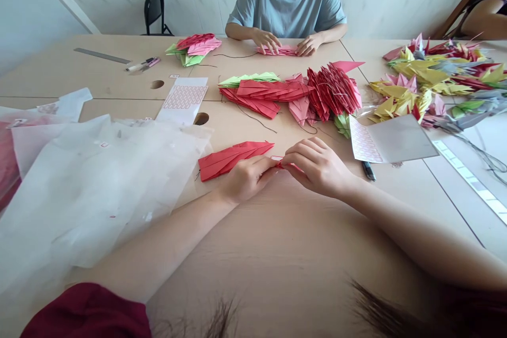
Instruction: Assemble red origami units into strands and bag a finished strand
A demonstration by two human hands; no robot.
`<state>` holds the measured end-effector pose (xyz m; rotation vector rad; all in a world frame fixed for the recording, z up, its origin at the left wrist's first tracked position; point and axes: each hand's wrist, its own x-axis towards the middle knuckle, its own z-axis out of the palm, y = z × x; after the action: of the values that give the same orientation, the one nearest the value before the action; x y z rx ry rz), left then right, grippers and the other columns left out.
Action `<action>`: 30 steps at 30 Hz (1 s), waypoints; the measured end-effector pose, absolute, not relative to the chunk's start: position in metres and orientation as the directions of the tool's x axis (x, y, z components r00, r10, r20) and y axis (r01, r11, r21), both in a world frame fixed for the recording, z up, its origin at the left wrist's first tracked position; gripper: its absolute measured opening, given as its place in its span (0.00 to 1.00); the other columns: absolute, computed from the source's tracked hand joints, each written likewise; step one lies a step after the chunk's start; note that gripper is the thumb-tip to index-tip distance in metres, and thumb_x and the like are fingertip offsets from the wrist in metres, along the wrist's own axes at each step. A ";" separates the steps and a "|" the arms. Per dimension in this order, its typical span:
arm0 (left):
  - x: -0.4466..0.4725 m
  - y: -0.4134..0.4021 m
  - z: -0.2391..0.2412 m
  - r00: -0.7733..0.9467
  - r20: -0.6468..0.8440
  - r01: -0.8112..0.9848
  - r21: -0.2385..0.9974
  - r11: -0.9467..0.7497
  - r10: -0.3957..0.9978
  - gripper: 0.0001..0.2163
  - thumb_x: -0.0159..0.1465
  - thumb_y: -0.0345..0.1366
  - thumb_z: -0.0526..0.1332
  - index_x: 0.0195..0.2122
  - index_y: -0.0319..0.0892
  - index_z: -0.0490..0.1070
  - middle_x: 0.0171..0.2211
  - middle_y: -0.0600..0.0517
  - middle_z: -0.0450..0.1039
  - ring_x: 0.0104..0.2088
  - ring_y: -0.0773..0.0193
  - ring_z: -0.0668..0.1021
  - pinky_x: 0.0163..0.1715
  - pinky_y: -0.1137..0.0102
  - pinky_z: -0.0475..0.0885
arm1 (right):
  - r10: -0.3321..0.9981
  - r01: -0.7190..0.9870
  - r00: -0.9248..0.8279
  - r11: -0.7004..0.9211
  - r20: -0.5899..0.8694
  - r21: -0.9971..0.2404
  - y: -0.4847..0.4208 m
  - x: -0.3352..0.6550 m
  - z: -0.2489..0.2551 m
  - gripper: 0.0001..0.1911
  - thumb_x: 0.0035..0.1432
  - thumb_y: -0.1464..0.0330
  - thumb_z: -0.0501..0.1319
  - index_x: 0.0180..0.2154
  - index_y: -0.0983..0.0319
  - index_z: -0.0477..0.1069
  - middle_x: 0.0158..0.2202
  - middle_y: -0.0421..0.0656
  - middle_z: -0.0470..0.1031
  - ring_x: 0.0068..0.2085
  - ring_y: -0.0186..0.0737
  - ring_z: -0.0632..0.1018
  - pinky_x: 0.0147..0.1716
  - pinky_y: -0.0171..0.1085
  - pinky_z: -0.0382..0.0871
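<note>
My left hand (246,178) and my right hand (317,165) meet at the middle of the wooden table (277,253). Both pinch a small red folded paper piece (279,163) between their fingertips. A stack of red folded paper pieces (232,158) lies just behind my left hand, touching it. A dark thread (257,120) runs across the table beyond it.
Crumpled clear plastic bags (91,179) cover the left. Strung red, pink and green folded pieces (293,95) lie in the middle, a mixed colourful pile (439,82) at right. A sticker sheet (390,140), pen (368,170) and ruler (471,182) are right. A person opposite presses pink paper (277,50).
</note>
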<state>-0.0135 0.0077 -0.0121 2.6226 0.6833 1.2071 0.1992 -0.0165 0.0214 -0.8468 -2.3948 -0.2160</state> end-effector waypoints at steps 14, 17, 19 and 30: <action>-0.013 0.007 -0.008 0.616 0.671 0.291 0.292 -0.911 0.412 0.05 0.66 0.27 0.57 0.36 0.40 0.73 0.25 0.54 0.74 0.24 0.70 0.75 0.26 0.75 0.67 | 0.477 0.528 -0.673 0.845 0.565 -0.084 -0.015 0.199 0.021 0.03 0.62 0.73 0.57 0.38 0.63 0.69 0.34 0.44 0.76 0.35 0.38 0.75 0.39 0.40 0.69; -0.013 0.007 -0.008 0.596 0.677 0.297 0.315 -0.901 0.433 0.04 0.66 0.30 0.59 0.37 0.42 0.73 0.24 0.55 0.73 0.23 0.70 0.74 0.25 0.75 0.66 | 0.504 0.503 -0.627 0.844 0.594 -0.186 -0.011 0.203 0.021 0.04 0.60 0.74 0.58 0.37 0.61 0.69 0.34 0.42 0.76 0.35 0.37 0.75 0.39 0.39 0.69; -0.013 0.008 -0.008 0.593 0.673 0.309 0.315 -0.897 0.441 0.04 0.66 0.31 0.60 0.37 0.41 0.74 0.23 0.56 0.72 0.22 0.71 0.72 0.23 0.75 0.65 | 0.513 0.489 -0.605 0.843 0.609 -0.225 -0.008 0.206 0.021 0.06 0.58 0.75 0.59 0.37 0.60 0.69 0.34 0.42 0.76 0.35 0.37 0.75 0.39 0.39 0.69; -0.016 0.011 -0.011 0.506 0.659 0.270 0.491 -0.828 0.556 0.05 0.63 0.29 0.62 0.39 0.40 0.75 0.32 0.52 0.80 0.29 0.68 0.80 0.30 0.75 0.77 | 0.561 0.525 -0.539 0.807 0.628 -0.270 0.001 0.220 0.022 0.11 0.56 0.66 0.64 0.41 0.59 0.70 0.40 0.45 0.75 0.39 0.44 0.76 0.39 0.44 0.67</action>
<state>-0.0162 0.0107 -0.0110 2.4276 0.6905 1.2362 0.2205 0.0010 0.0224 -0.7961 -2.2529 0.0629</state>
